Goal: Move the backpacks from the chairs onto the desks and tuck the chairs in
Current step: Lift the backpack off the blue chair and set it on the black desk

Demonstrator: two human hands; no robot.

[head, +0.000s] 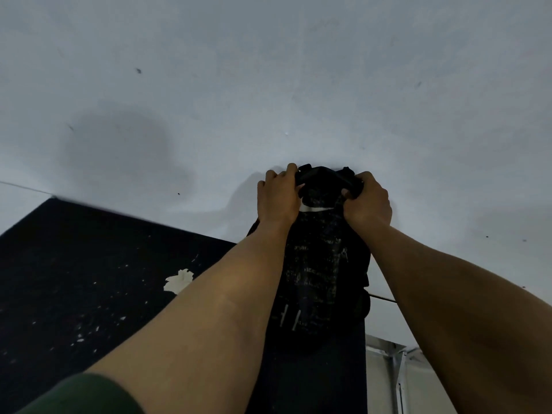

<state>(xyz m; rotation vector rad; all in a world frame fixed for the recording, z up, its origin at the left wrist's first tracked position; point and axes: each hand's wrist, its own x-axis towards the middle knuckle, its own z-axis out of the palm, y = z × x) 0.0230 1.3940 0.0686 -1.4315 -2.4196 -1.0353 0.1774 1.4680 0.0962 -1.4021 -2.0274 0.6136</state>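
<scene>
Gripping the backpack (319, 264) at its top with my left hand (279, 198) and right hand (369, 201), upright on the dark tabletop (74, 279).

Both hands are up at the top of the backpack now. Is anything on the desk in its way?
Nothing visible does. Both the left hand and right hand grip the backpack, which stands against the wall on the dark desk, bare but for pale flecks.

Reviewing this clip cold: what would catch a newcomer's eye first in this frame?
First, the black backpack at centre, standing on the dark desk against the pale wall, with the left hand and right hand both gripping its top. Next, the pale chipped patch on the desk surface, left of the forearms.
</scene>
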